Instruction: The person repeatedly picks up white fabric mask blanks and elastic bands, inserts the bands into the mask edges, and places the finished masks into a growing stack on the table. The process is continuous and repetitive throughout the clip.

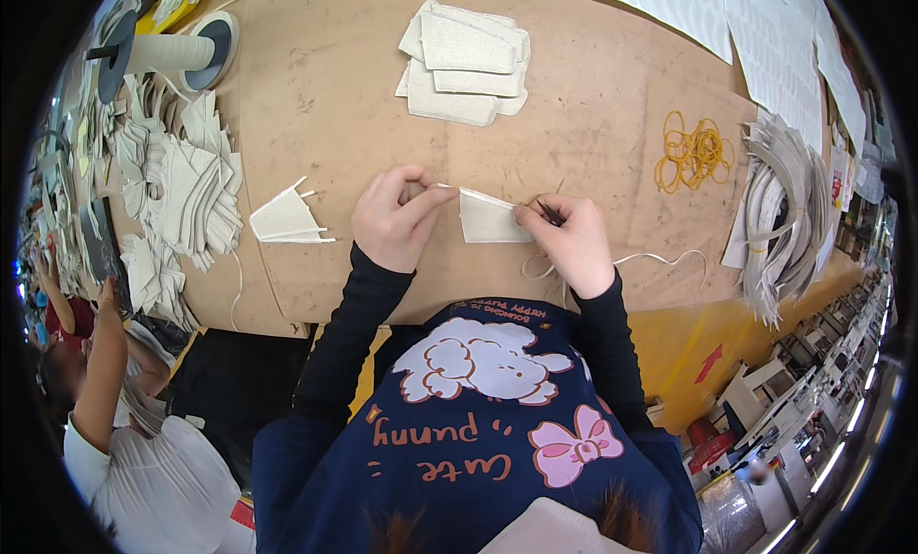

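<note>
While the left hand [394, 219] pinches the end of a narrow strip [488, 198] between thumb and finger, the right hand [572, 234] grips the cream panel [490, 224] at its right end, a slim dark tool [550, 213] tucked in the same fingers. Panel sits between the hands, above the bench [335, 95], not far from its near edge. Upper left: spool [119, 52] wound with pale tape [177, 54]; behind it a yellow container [153, 23], apparently with pale pieces in it, though the rim blurs there. Heaped pieces [196, 186] line the left side, a bundle [789, 215] the right edge, rubber bands [703, 152] just inward. Edged piece [287, 217] lies left of the left hand, apart. Open board stretches from both hands up to the stack [469, 62].
</note>
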The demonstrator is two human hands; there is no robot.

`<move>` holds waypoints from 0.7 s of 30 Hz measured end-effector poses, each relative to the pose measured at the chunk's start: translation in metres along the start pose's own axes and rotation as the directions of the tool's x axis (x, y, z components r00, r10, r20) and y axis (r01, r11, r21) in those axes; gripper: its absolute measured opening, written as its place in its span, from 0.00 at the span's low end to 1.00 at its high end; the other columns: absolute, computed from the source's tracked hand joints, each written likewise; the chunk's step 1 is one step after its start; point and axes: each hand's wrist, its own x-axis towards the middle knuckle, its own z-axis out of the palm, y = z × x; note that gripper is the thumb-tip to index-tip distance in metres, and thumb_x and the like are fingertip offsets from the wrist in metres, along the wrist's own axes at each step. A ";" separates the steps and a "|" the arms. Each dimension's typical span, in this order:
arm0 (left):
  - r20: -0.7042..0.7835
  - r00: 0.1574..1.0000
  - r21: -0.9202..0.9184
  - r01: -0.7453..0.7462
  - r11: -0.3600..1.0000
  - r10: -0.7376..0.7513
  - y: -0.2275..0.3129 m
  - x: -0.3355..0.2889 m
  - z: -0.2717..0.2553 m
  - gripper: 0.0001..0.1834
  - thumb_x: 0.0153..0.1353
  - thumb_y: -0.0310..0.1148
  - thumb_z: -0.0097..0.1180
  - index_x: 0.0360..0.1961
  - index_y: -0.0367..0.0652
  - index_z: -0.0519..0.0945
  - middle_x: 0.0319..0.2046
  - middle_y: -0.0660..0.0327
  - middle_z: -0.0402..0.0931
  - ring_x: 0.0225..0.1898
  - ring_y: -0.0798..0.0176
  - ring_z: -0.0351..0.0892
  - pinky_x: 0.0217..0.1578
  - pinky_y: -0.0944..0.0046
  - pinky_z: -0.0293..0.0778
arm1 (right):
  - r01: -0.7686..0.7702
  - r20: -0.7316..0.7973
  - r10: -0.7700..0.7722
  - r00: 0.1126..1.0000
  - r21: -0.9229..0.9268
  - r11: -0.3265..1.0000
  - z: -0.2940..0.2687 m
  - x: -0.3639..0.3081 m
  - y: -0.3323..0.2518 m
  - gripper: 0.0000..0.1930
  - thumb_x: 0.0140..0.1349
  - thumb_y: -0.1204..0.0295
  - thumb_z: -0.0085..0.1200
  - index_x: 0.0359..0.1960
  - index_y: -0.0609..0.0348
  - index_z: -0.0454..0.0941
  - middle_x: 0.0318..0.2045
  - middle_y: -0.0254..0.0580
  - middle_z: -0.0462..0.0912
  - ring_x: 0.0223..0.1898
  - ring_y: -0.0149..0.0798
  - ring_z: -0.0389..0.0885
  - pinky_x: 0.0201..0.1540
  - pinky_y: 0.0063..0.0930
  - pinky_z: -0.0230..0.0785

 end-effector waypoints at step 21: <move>0.094 0.974 0.461 -0.228 0.858 0.208 0.017 -0.011 -0.007 0.20 0.49 0.22 0.59 0.45 0.49 0.86 0.46 0.63 0.77 0.47 0.61 0.76 0.48 0.64 0.69 | -0.062 0.075 0.053 0.996 0.131 0.989 -0.003 0.002 0.000 0.13 0.59 0.67 0.59 0.27 0.68 0.83 0.12 0.40 0.75 0.15 0.30 0.71 0.22 0.28 0.64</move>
